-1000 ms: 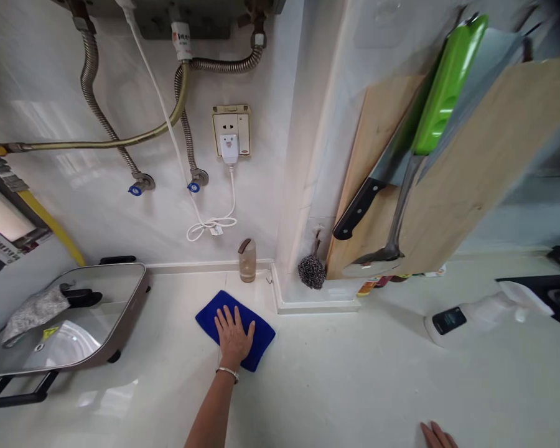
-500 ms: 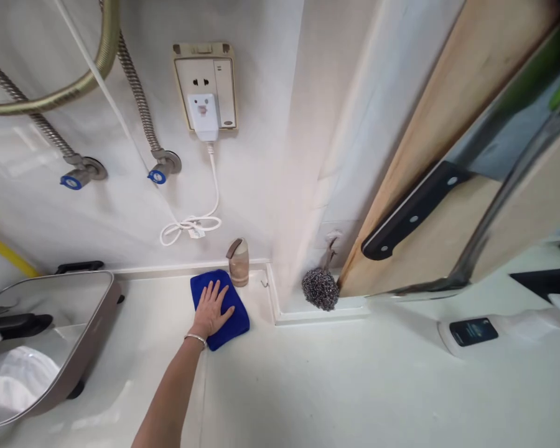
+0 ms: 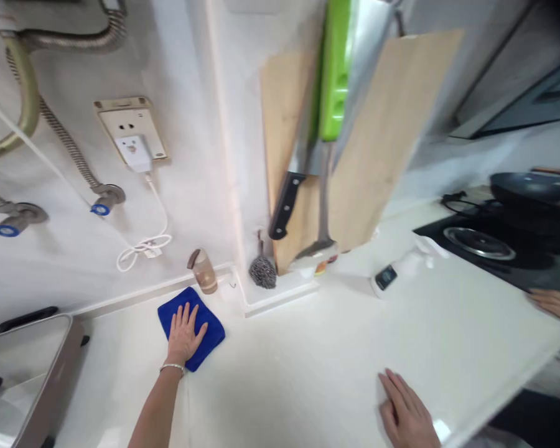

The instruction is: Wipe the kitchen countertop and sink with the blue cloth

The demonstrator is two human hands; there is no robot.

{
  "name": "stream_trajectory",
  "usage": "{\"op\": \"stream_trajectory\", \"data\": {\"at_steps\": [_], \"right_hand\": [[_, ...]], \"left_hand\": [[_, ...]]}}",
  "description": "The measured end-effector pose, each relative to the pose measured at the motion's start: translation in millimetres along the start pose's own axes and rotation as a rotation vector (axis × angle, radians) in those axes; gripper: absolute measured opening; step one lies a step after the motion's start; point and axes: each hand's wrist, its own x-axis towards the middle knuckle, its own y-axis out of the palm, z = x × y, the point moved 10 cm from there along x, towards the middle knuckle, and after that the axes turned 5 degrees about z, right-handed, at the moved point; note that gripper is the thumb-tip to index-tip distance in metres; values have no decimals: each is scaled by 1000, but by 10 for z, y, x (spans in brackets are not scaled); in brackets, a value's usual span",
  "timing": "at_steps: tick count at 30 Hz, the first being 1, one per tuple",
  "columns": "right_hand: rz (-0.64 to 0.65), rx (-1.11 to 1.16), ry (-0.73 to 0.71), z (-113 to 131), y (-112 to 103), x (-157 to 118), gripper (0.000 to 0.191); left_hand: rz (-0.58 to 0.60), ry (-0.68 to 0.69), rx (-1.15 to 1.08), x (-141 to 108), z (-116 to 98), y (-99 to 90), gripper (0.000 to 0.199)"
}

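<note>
My left hand, with a thin bracelet at the wrist, lies flat with spread fingers on a folded blue cloth on the white counter. Just behind the cloth, against the wall, stands a small brownish bottle. My right hand rests palm down at the lower right, fingers stretched out and close together, holding nothing. The nearest thing to it is a white bottle with a dark label, lying or tilted farther back.
Wooden cutting boards, a knife, a green-handled spatula and a steel scrubber hang on the wall. An electric pan stands left. Right are a black stove, a wok and another person's hand.
The view has swung right, bringing my right hand, the stove and another person's hand into sight. My left hand stays flat on the blue cloth by the bottle.
</note>
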Motion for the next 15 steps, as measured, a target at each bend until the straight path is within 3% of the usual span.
{"op": "stream_trajectory", "data": {"at_steps": [3, 6, 9, 11, 12, 13, 15], "right_hand": [[49, 182, 124, 201, -229, 110, 47], [159, 655, 360, 337, -367, 232, 42], [175, 830, 398, 687, -722, 445, 38], [218, 982, 364, 1055, -1073, 619, 36], [373, 1214, 303, 1386, -1211, 687, 33], [464, 1402, 238, 1693, -1466, 747, 33], [644, 1684, -35, 2344, -2179, 812, 28]], "left_hand": [[1, 21, -6, -320, -153, -12, 71], [-8, 17, -2, -628, -302, -42, 71], [-12, 15, 4, -887, -445, -58, 73], [-9, 12, 0, -1024, -524, -62, 74], [-8, 13, -4, -1083, -561, -68, 74], [-10, 15, -10, -1136, -598, -78, 74], [-24, 24, -23, -1229, -667, -111, 74]]}}
